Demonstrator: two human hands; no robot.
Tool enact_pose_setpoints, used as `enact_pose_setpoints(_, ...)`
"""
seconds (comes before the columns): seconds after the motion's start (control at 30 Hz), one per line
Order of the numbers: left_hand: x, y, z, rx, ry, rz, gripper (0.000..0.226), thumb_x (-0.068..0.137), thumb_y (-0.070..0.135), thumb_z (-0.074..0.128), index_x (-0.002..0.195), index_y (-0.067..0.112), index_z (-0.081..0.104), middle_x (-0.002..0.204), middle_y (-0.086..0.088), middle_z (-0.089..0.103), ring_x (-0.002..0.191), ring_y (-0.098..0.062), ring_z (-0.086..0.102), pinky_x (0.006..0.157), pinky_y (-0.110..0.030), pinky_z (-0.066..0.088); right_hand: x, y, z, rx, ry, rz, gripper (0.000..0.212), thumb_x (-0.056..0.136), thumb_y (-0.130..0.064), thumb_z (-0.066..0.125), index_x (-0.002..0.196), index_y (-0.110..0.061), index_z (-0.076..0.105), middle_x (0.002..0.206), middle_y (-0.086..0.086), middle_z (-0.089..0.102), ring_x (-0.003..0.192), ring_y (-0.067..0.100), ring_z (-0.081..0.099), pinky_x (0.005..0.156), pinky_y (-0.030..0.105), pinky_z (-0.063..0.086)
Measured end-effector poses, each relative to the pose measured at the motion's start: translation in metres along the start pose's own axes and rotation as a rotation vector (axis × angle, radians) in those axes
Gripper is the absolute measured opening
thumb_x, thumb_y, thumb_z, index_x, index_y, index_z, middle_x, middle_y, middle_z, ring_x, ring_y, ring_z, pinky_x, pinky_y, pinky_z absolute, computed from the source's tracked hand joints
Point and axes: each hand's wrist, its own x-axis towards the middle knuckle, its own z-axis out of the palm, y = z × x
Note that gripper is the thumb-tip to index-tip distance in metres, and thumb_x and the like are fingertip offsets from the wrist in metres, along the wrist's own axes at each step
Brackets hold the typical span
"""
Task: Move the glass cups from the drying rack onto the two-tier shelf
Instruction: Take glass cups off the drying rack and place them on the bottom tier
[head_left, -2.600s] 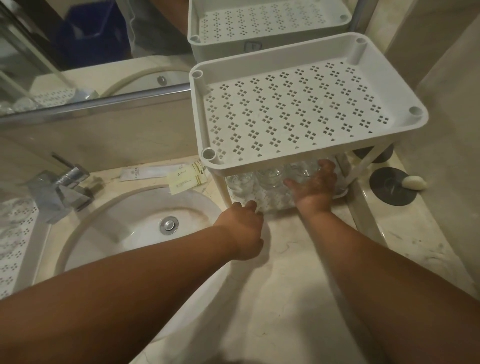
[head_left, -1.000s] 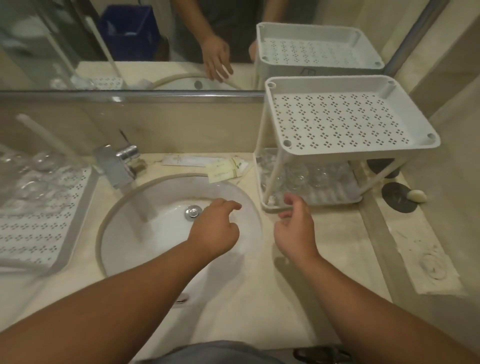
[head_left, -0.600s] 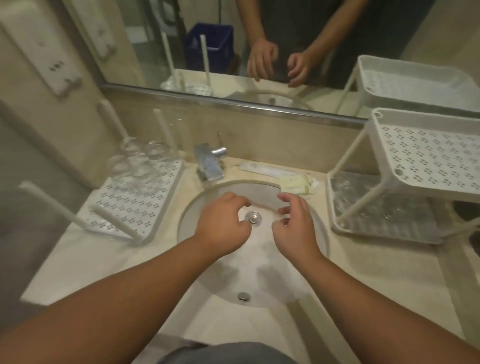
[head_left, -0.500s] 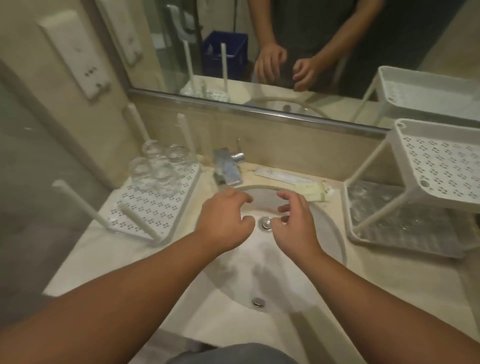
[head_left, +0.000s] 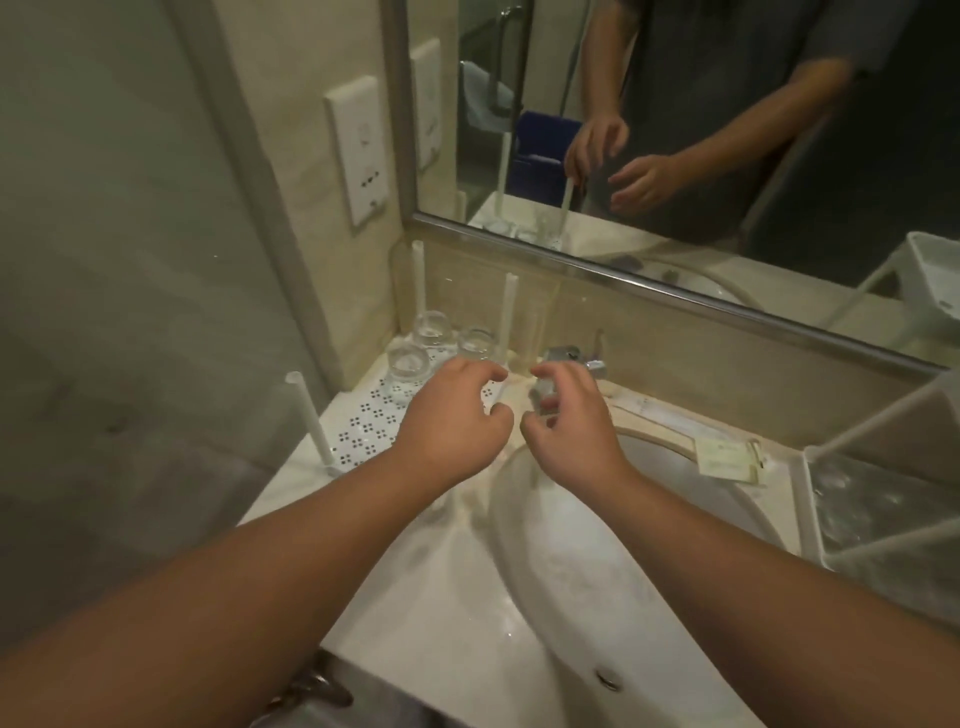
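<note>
The step in hand looks like the reach for more cups — both hands hover empty between basin and rack. The left hand (head_left: 452, 415) is over the near right part of the drying rack (head_left: 363, 431), fingers loosely curled and apart, holding nothing. The right hand (head_left: 569, 421) is beside it, in front of the faucet (head_left: 571, 358), fingers likewise spread. Three glass cups (head_left: 434, 345) stand at the rack's far corner, beyond the fingertips. Next, each hand likely needs to close round a cup, then carry it to the two-tier shelf (head_left: 883, 525) at the counter's right edge.

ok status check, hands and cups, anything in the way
Left hand and right hand open, holding nothing, over the counter. Three glass cups on the drying rack, untouched. Rack post stands beside the cups.
</note>
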Motion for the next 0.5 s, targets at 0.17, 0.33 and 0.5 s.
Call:
enact_pose_setpoints(0.17, 0.020, -0.023, -0.025, -0.234, 0.019, -0.132, 0.036, 0.085, 0.025, 0.059, 0.120, 0.032, 0.063, 0.120, 0.009, 0.059, 0.076, -0.003, 0.064, 0.072, -0.028, 0.052, 0.030, -0.016, 0.028, -0.153, -0.084, -0.046, 0.052, 0.080, -0.019, 0.065, 0.130, -0.026, 0.049, 0.149, -0.002, 0.032, 0.093, 0.018, 0.062, 0.079, 0.039, 0.053)
enact_pose_setpoints(0.33, 0.040, -0.060, -0.038, -0.223, 0.002, -0.254, 0.052, 0.084, 0.032, 0.058, 0.137, 0.028, 0.054, 0.139, 0.006, 0.052, 0.050, -0.001, 0.061, 0.048, -0.018, 0.041, 0.054, -0.024, 0.050, -0.330, -0.250, -0.012, 0.078, 0.081, -0.024, 0.067, 0.146, -0.039, 0.027, 0.163, 0.006, -0.012, 0.092, 0.023, 0.066, 0.083, 0.037, 0.053)
enact_pose_setpoints(0.5, 0.050, -0.089, -0.031, -0.165, -0.073, -0.313, 0.062, 0.084, 0.031, 0.054, 0.145, 0.033, 0.043, 0.137, -0.001, 0.056, 0.067, -0.013, 0.065, 0.054, -0.025, 0.045, 0.075, -0.025, 0.070, -0.504, -0.350, -0.029, 0.094, 0.083, -0.024, 0.065, 0.150, -0.046, 0.004, 0.160, 0.006, -0.025, 0.067, 0.015, 0.063, 0.058, 0.027, 0.049)
